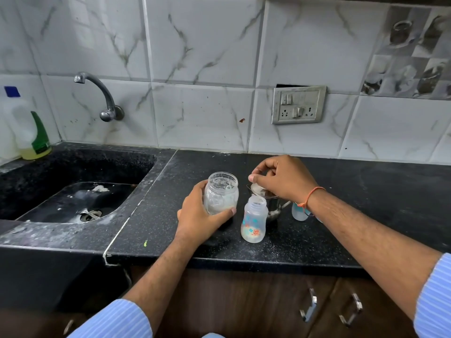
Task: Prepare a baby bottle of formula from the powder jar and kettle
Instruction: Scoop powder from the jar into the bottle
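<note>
The left hand (197,215) is wrapped around the open powder jar (220,193), holding it upright on the black bench (366,206); a little pale powder sits low inside. The right hand (284,178) is curled over the steel kettle (264,198), its fingertips pinching something at the rim, perhaps the lid, though I cannot tell. The uncapped baby bottle (253,222) stands at about five o'clock from the jar, just in front of the kettle and apparently touching it. Its cap (300,212) seems to sit at three o'clock, half hidden by the wrist. The bottle is light and narrow; lifting or tilting the kettle could likely knock it over.
</note>
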A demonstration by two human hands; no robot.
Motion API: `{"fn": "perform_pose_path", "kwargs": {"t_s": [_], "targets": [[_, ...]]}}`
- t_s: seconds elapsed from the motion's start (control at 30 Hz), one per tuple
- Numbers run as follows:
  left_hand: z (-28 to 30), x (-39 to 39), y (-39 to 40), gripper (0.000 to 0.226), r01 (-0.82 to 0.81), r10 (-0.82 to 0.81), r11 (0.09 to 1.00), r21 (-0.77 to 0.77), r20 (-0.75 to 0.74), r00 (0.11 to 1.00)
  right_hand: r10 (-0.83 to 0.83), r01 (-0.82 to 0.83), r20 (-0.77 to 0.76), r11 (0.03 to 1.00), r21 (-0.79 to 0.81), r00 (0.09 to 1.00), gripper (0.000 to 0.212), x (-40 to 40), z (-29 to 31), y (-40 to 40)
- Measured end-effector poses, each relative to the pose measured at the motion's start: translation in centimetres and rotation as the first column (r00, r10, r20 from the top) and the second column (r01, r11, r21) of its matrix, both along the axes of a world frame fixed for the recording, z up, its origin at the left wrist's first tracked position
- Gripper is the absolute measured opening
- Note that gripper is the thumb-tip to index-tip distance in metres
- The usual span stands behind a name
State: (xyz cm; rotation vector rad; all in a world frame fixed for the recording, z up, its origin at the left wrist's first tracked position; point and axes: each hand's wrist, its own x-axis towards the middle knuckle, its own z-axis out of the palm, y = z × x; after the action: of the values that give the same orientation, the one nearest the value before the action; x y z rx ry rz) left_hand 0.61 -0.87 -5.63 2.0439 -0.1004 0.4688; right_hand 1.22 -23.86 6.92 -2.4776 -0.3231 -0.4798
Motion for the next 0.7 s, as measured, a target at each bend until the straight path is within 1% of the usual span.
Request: {"fn": "perform_pose_path", "kwargs": {"t_s": [0.07, 0.27, 0.37, 0.43, 0.6, 0.63, 0.7], "targets": [[0.1, 0.0, 0.0, 0.097, -0.013, 0.014, 1.0, 0.002, -0.024, 1.0, -0.015, 0.015, -0.002, 1.0, 0.012, 1.0, 0.016, -0.3, -0.3, -1.1], [0.4, 0.0, -0.1, 0.107, -0.046, 0.044, 0.998, -0.032, -0.052, 0.998, -0.068, 0.068, -0.011, 0.998, 0.007, 0.998, 0.015, -1.7, -1.0, -4.2], [0.3, 0.1, -0.1, 0.123, -0.068, 0.066, 0.996, -0.051, -0.035, 0.997, -0.101, 0.101, -0.015, 0.995, 0.021, 0.995, 0.015, -2.0, -1.6, -5.5], [0.3, -0.3, -0.2, 0.126, -0.066, 0.066, 0.996, -0.063, -0.004, 0.998, -0.129, 0.129, -0.024, 0.991, 0.021, 0.991, 0.013, -2.0, -2.1, -6.3], [0.2, -2.3, -1.0, 0.113, -0.114, 0.11, 0.993, 0.037, 0.089, 0.99, -0.186, 0.187, -0.058, 0.982, -0.002, 0.981, 0.013, -1.7, -3.7, -7.6], [0.1, -2.7, -1.0, 0.109, -0.13, 0.123, 0.99, 0.046, 0.131, 0.984, -0.191, 0.191, -0.066, 0.982, -0.007, 0.979, 0.014, -1.6, -3.9, -7.8], [0.1, -3.3, -1.1, 0.095, -0.167, 0.145, 0.984, 0.055, 0.283, 0.948, -0.192, 0.19, -0.087, 0.981, -0.022, 0.978, 0.015, -1.5, -4.3, -7.9]]}}
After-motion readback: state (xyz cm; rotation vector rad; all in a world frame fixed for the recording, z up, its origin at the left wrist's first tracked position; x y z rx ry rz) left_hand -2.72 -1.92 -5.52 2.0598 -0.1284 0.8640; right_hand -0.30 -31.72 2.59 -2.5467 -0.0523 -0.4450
